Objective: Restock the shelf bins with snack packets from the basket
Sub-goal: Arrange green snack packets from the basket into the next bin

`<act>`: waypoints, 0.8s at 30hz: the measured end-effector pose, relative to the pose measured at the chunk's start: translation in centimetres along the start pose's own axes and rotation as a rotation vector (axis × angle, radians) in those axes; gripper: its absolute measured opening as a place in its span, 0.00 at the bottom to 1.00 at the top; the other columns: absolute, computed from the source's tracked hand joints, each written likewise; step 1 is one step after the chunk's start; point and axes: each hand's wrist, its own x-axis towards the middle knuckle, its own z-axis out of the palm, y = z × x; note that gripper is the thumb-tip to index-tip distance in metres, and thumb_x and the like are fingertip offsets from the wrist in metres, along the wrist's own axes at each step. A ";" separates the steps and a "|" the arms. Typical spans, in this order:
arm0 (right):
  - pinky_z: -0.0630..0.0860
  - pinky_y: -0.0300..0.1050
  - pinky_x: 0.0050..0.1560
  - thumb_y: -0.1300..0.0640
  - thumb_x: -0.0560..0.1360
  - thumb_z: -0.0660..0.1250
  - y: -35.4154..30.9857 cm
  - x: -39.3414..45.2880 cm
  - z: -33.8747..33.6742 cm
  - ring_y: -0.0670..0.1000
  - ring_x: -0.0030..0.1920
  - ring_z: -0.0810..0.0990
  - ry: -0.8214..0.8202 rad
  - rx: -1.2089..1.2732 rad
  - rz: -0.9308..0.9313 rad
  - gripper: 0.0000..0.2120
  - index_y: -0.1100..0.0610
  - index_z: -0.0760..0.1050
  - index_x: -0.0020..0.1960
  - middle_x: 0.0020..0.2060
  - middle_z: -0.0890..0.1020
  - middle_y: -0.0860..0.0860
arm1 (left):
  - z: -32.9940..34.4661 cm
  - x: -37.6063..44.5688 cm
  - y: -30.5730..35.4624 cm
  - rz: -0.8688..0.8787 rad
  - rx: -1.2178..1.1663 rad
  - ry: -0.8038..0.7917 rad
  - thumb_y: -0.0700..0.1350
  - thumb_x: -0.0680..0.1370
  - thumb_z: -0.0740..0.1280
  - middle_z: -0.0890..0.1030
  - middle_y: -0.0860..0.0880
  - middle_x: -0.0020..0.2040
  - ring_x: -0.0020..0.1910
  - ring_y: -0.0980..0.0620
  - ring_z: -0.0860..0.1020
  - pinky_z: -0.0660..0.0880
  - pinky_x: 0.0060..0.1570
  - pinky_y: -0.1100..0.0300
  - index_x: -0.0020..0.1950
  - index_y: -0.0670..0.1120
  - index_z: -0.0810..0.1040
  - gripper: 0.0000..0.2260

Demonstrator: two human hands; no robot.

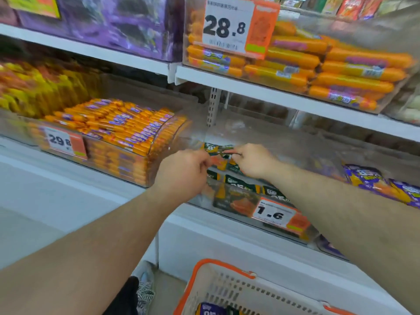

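The left hand (pixel 181 171) and right hand (pixel 252 161) each pinch one end of a green snack packet (pixel 221 149), its long axis running left-right between them, just above the clear bin (pixel 227 201); the basket (pixel 227 289) sits near, below.

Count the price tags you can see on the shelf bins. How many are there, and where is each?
3. The 28.8 tag is on the upper sausage bin, the 29.8 tag on the lower left bin, and the 1.6 tag on the bin below the hands. Others may lie out of view.
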 end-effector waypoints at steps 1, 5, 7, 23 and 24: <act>0.73 0.48 0.53 0.52 0.84 0.55 -0.2 1.1 0.5 0.59 0.56 0.76 -0.002 -0.014 -0.006 0.18 0.61 0.77 0.62 0.60 0.79 0.60 | 0.0 0.1 0.0 -0.021 0.012 -0.013 0.41 0.76 0.62 0.83 0.48 0.50 0.52 0.43 0.79 0.76 0.49 0.52 0.52 0.51 0.83 0.11; 0.71 0.46 0.50 0.55 0.85 0.54 -1.2 4.1 2.2 0.60 0.57 0.76 -0.054 -0.071 0.006 0.16 0.62 0.76 0.60 0.58 0.78 0.59 | 0.1 0.5 0.0 -0.050 0.010 -0.001 0.41 0.76 0.64 0.83 0.48 0.50 0.51 0.43 0.79 0.75 0.48 0.54 0.51 0.53 0.83 0.11; 0.74 0.49 0.51 0.54 0.85 0.52 -1.3 5.0 2.9 0.59 0.54 0.77 -0.110 -0.131 0.008 0.17 0.61 0.76 0.58 0.57 0.79 0.58 | 0.2 0.5 0.0 -0.051 0.015 -0.006 0.41 0.76 0.64 0.83 0.49 0.49 0.49 0.44 0.80 0.75 0.46 0.55 0.51 0.54 0.82 0.11; 0.70 0.56 0.68 0.54 0.84 0.51 -1.4 8.6 4.9 0.58 0.69 0.70 -0.303 -0.336 -0.015 0.20 0.50 0.62 0.76 0.72 0.70 0.57 | -0.2 0.5 0.4 -0.022 0.051 -0.033 0.42 0.76 0.62 0.82 0.50 0.47 0.46 0.44 0.79 0.77 0.44 0.54 0.51 0.51 0.81 0.10; 0.68 0.55 0.70 0.52 0.84 0.50 -1.4 8.6 4.9 0.58 0.71 0.68 -0.314 -0.330 -0.019 0.21 0.51 0.61 0.77 0.73 0.67 0.56 | -0.2 0.6 0.4 -0.022 0.049 -0.037 0.42 0.76 0.63 0.82 0.50 0.47 0.46 0.44 0.79 0.77 0.44 0.54 0.51 0.51 0.81 0.10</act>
